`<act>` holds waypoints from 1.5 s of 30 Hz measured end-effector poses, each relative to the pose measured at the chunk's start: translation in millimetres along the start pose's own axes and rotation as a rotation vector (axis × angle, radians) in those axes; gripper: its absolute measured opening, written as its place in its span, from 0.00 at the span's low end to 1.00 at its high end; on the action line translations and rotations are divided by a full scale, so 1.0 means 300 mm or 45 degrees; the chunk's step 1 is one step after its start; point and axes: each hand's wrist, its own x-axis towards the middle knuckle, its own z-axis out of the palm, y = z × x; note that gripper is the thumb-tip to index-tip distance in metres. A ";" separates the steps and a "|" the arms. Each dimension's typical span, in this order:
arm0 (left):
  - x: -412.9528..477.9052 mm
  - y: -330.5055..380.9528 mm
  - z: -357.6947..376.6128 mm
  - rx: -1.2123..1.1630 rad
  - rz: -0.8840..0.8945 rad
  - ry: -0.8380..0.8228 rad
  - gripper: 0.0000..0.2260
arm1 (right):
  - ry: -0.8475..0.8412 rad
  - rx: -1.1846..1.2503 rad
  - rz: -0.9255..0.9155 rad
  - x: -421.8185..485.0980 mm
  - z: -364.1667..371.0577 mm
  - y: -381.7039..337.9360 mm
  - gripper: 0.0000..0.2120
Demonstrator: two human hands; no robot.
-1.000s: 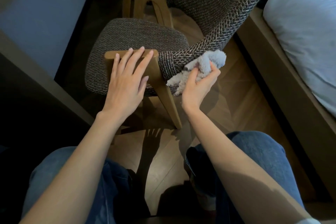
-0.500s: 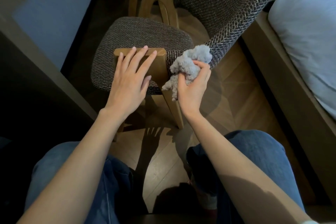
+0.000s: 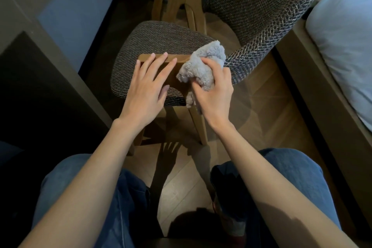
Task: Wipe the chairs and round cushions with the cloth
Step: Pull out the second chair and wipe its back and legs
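Note:
A wooden chair with a woven grey-brown seat cushion (image 3: pixel 161 40) and a curved woven backrest (image 3: pixel 261 12) stands in front of me. My left hand (image 3: pixel 147 88) rests flat, fingers straight, on the wooden top of the near chair leg (image 3: pixel 173 78). My right hand (image 3: pixel 213 94) grips a fluffy light-grey cloth (image 3: pixel 203 64) and presses it against the same wooden leg top, where the backrest end meets the seat. The cloth's tail hangs down beside the leg.
A bed with a white duvet (image 3: pixel 342 46) on a wooden frame (image 3: pixel 314 94) runs along the right. A dark desk or cabinet (image 3: pixel 40 78) stands at the left. My knees in blue jeans (image 3: pixel 281 177) are below, over wooden floor (image 3: pixel 261 119).
My right hand has carried the cloth leftward and upward, from the backrest's outer end onto the wooden leg top beside my left hand. My left hand has stayed put.

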 end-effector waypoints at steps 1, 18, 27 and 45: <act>-0.002 -0.008 -0.003 -0.010 -0.013 0.002 0.28 | 0.019 0.003 0.006 0.000 0.012 0.013 0.21; -0.083 -0.104 -0.111 -0.485 -0.505 0.039 0.27 | 0.014 0.025 -0.217 -0.019 -0.035 -0.129 0.22; -0.108 -0.133 -0.128 -0.451 -0.514 0.074 0.25 | -0.512 -0.272 -0.403 0.058 0.178 -0.167 0.23; -0.065 -0.084 -0.112 -0.424 -0.281 0.394 0.22 | -0.904 0.167 -0.079 0.115 0.070 -0.179 0.28</act>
